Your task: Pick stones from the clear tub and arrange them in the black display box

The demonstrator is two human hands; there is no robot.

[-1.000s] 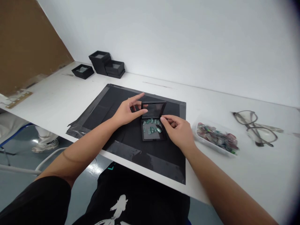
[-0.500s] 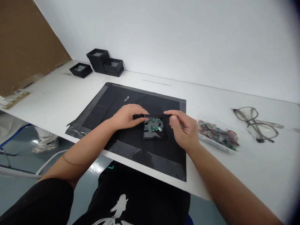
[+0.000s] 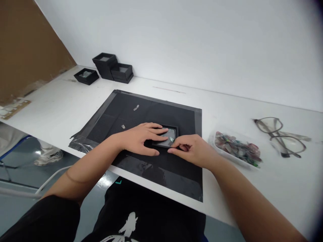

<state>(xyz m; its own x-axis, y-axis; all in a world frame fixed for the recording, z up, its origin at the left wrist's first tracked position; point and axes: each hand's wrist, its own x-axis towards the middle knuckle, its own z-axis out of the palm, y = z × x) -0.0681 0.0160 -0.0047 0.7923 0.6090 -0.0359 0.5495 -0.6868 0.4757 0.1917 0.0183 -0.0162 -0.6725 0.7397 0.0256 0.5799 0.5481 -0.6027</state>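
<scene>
A small black box (image 3: 177, 130) with a clear, hazy-looking window rests on the black mat (image 3: 174, 112). Pale green glossy pieces (image 3: 172, 139) show faintly through it. My left hand (image 3: 141, 137) lies open across the box's left part, fingers spread over the window, thumb stretched out in front. At the front right corner, the thumb and forefinger of my right hand (image 3: 194, 148) pinch the box's edge. Much of the box is hidden under my left fingers. Two small shiny bits, one farther back (image 3: 136, 107) and one nearer my left wrist (image 3: 123, 126), lie on the mat.
To the right stands a clear plastic tray (image 3: 233, 160) of mixed coloured pieces, with eyeglasses (image 3: 280, 136) beyond it. Several black boxes (image 3: 104, 65) are stacked by the wall, and another black box (image 3: 87, 76) sits left of them. Tape holds the mat's edges.
My left hand has spread flat over the box. My right hand has come left and down, from beside the box to its front right corner. The green pieces now look hazier.
</scene>
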